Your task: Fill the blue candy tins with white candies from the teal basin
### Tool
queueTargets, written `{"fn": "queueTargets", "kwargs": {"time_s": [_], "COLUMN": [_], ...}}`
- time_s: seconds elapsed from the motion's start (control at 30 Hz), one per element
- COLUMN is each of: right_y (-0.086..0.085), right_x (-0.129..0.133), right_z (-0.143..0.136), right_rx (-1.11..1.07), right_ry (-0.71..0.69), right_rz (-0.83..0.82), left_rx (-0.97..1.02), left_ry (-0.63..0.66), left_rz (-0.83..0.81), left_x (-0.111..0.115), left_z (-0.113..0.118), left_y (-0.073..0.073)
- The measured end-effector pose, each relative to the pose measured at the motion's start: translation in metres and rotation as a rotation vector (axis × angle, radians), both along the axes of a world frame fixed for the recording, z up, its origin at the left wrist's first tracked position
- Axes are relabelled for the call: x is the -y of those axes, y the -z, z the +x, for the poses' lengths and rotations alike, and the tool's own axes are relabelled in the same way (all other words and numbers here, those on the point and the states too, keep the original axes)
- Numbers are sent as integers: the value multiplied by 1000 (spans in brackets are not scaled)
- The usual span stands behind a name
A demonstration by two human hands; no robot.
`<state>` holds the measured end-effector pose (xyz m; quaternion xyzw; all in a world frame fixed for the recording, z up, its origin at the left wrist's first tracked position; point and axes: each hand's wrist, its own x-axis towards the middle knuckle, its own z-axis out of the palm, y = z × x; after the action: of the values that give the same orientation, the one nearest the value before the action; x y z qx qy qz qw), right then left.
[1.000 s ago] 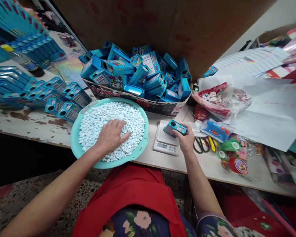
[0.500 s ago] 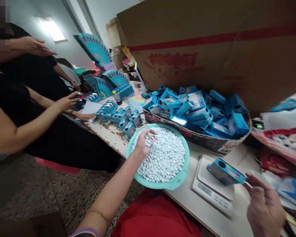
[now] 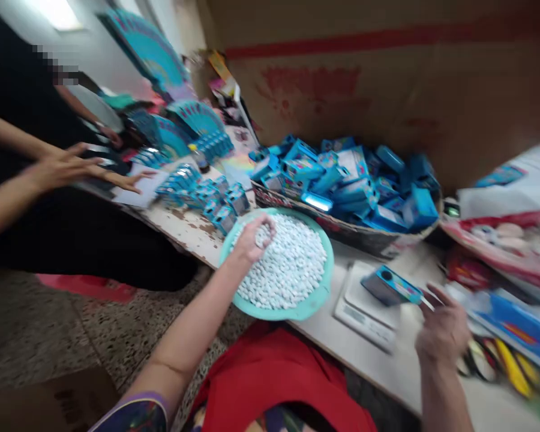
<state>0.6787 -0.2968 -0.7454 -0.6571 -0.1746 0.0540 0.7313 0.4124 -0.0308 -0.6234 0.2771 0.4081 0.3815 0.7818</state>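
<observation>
My left hand (image 3: 254, 237) is over the round turquoise basin (image 3: 315, 307), its fingers curled around some of the small white candies (image 3: 292, 264) that fill it. How many pieces lie in the palm is hard to tell. At the right, my right hand (image 3: 443, 327) pinches the white end flap of a blue printed box (image 3: 392, 287). The box lies on its side with a round dark hole in the face turned up. Beneath it is a white digital scale (image 3: 364, 321); blur keeps its display from being read.
Behind the basin, a low carton (image 3: 288, 207) holds a heap of blue boxes (image 3: 346, 180). Rows of similar boxes (image 3: 216, 201) stand at left, near a small bottle (image 3: 199, 159). Scissors (image 3: 481, 360) lie at right. Another person's hands (image 3: 63, 168) extend over the table's left end.
The view has shifted, so everything sits further left and higher. My left hand has turned and its fingers have closed more over the candies. The other person's hands have lifted from the table.
</observation>
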Motion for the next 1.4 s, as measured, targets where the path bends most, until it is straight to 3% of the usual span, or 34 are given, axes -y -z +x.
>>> {"fn": "queueTargets", "kwargs": {"time_s": [0.17, 0.3, 0.4, 0.53, 0.7, 0.87, 1.03, 1.13, 1.27, 1.4], "right_y": [-1, -1, -3, -4, -9, -22, -47, -67, -89, -101], "right_x": [-2, 5, 6, -1, -13, -21, -23, -26, -31, -34], "right_z": [0, 1, -1, -2, -8, -13, -26, -41, -64, -80], "right_rx": [66, 90, 102, 142, 124, 129, 208, 277, 407, 472], "right_ry": [-4, -50, -70, -113, -190, -193, -195, -275, -401, -487], "right_rz": [6, -55, -99, -131, -182, -306, -332, -348, -409, -415], "left_rx": [-55, 28, -27, 35, 56, 75, 110, 124, 135, 146], "left_ry": [52, 35, 14, 97, 34, 58, 124, 145, 213, 233], "left_rz": [-170, -124, -89, -140, -214, -261, -272, -223, -82, 171], "left_x": [-6, 1, 4, 4, 9, 11, 10, 23, 65, 102], "left_z": [6, 8, 8, 9, 16, 21, 27, 41, 72, 98], "left_y": [3, -1, 0, 7, 3, 5, 4, -9, -25, -23]}}
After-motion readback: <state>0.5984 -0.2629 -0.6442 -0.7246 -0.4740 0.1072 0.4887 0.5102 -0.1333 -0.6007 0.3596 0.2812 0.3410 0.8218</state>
